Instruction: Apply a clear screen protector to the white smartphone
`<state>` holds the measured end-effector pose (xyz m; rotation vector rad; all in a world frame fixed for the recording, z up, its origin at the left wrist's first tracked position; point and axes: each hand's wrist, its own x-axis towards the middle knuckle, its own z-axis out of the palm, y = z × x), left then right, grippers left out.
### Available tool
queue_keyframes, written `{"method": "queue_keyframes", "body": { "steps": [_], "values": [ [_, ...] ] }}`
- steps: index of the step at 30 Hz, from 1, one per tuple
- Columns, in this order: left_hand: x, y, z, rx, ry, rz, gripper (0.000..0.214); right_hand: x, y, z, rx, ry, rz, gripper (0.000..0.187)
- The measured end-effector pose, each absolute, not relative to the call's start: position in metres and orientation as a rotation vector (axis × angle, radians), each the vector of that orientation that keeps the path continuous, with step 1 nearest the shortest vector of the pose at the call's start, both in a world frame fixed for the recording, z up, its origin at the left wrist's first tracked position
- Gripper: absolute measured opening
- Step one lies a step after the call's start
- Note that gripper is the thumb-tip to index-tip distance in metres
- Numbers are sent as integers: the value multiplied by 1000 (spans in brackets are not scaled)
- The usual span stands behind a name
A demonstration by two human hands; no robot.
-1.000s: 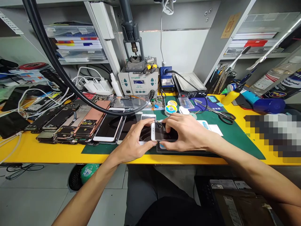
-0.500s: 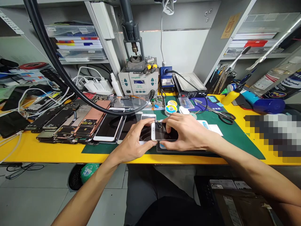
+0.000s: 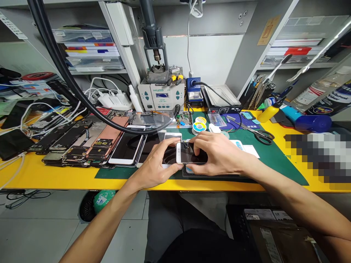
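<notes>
Bare forearms (image 3: pixel 296 204); grey trousers (image 3: pixel 164 219)

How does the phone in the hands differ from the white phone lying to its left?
The held phone is gripped by the left hand and right hand, while the white phone lies flat, untouched. The held phone sits crosswise to the person; the white phone runs lengthwise away from them. The held phone also looks shorter than the white phone. Both have white borders and dark screens.

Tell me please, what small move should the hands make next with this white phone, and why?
Probably press the right hand's fingertips gently along the top edge of the white phone, since those fingers rest there while the left hand grips its other end and can keep it steady.
</notes>
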<state>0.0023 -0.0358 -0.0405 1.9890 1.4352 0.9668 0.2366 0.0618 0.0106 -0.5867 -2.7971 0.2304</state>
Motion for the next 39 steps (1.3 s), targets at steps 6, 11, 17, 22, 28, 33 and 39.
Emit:
{"method": "queue_keyframes", "body": {
  "steps": [6,11,17,22,28,33,39],
  "values": [
    [3,-35,-40,1989,1439,963,68,237,62,11,-579,-2798,229,35],
    [4,-35,-39,1995,1450,958,68,237,62,11,-579,-2797,226,35],
    [4,-35,-39,1996,1452,956,68,237,62,11,-576,-2799,225,35],
    [3,-36,-39,2000,1451,958,68,236,63,11,-577,-2799,225,35],
    [3,-35,-39,1993,1451,958,67,236,63,10,-574,-2793,222,35],
    [4,-35,-40,1998,1454,956,67,237,62,11,-577,-2794,227,35],
    [4,-36,-39,1999,1455,958,68,237,63,11,-573,-2794,232,35]
  ]
}}
